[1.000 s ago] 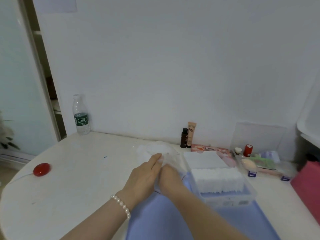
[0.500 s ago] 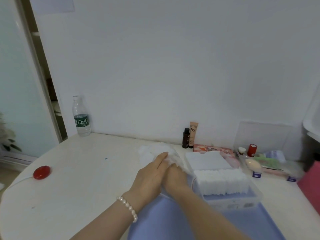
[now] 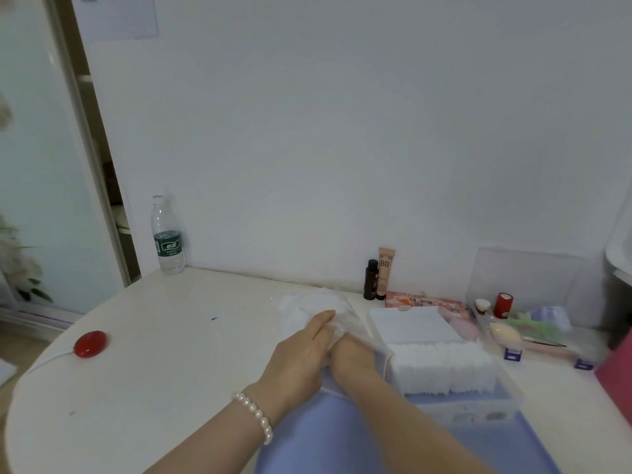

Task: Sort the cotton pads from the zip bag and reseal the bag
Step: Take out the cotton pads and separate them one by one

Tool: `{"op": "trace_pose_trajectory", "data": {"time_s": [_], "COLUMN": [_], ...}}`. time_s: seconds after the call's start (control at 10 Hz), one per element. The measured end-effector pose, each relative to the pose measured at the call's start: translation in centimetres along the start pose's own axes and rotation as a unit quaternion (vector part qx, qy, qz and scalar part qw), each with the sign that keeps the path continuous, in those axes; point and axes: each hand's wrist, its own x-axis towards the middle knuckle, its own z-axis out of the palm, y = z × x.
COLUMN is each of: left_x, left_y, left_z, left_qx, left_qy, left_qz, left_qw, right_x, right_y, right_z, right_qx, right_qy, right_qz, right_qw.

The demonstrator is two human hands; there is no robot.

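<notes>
My table (image 3: 191,364) is white, with a rounded left edge, pushed against the wall. On it in front of me lies a blue mat (image 3: 328,436), and a clear plastic box (image 3: 478,401) packed with white cotton pads (image 3: 441,367) rests on that mat. The zip bag (image 3: 307,307) lies on the tabletop just beyond the mat. A red round button (image 3: 90,343) sits near the left edge. A water bottle (image 3: 168,236) stands upright at the back left. By the wall stand a dark small bottle (image 3: 371,279) and a BB cream tube (image 3: 385,272), touching or nearly so. A clear organiser tray (image 3: 561,350) sits at the right.
</notes>
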Motion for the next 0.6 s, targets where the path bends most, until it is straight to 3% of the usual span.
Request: {"op": "trace_pose_trajectory", "data": {"time_s": [0.1,0.2,0.3,0.4,0.5,0.6], "left_x": [-0.3,-0.4,-0.3,-0.2,-0.2,-0.6], "left_y": [0.0,0.0,0.0,0.1,-0.3,-0.5], "left_z": [0.0,0.2,0.3,0.4,0.3,0.4], "left_qx": [0.008,0.02,0.03,0.042,0.077,0.089], "left_qy": [0.008,0.017,0.023,0.031,0.041,0.062], "left_qz": [0.008,0.025,0.019,-0.001,-0.006,0.0], "left_qw": [1.0,0.999,0.999,0.999,0.996,0.994], "right_x": [-0.5,-2.8,-3.4,-3.0,-5.2,-7.1], "right_y": [-2.2,-5.3,-3.2,-1.8,-0.7,0.6], "right_z": [3.1,0.6,-0.2,-0.9,-3.0,-2.5], "right_qx": [0.062,-0.131,-0.134,-0.07,-0.066,-0.042], "right_qy": [-0.022,-0.082,-0.093,0.058,0.074,0.122], "right_qz": [0.092,0.146,0.112,-0.026,-0.106,-0.118], "right_qw": [0.994,0.977,0.98,0.995,0.989,0.985]}}
